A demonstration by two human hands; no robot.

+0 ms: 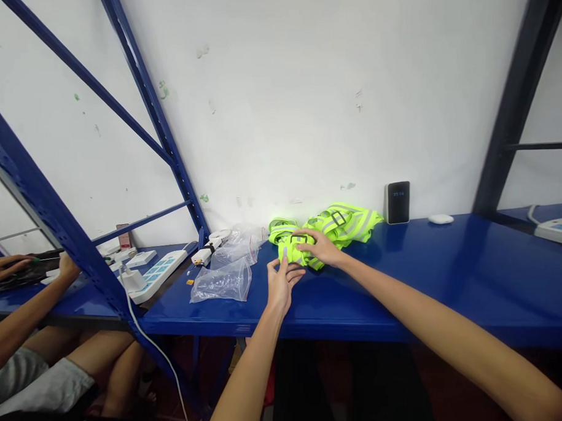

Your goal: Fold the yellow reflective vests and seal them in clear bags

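Both my hands grip a folded neon-yellow reflective strap bundle [289, 252] with grey stripes, just above the blue table. My left hand [279, 283] holds it from below, thumb pressed on its front. From the right, my right hand [320, 245] closes over its top, fingers bent around the edge. Behind it, against the wall, lies a loose heap of the same reflective straps [354, 224] with a black buckle [338, 218]. A rolled strap bundle [280, 226] sits just behind my hands. Parts of the held bundle are hidden by my fingers.
Clear zip bags [223, 281] and a small white fan [210, 248] lie left on the blue table [426, 277]. A black-screened device [397, 202] and white earbud case [440, 219] stand right. Beyond the blue rack post [77, 228] are a power strip [159, 275] and another person's hands [69, 267].
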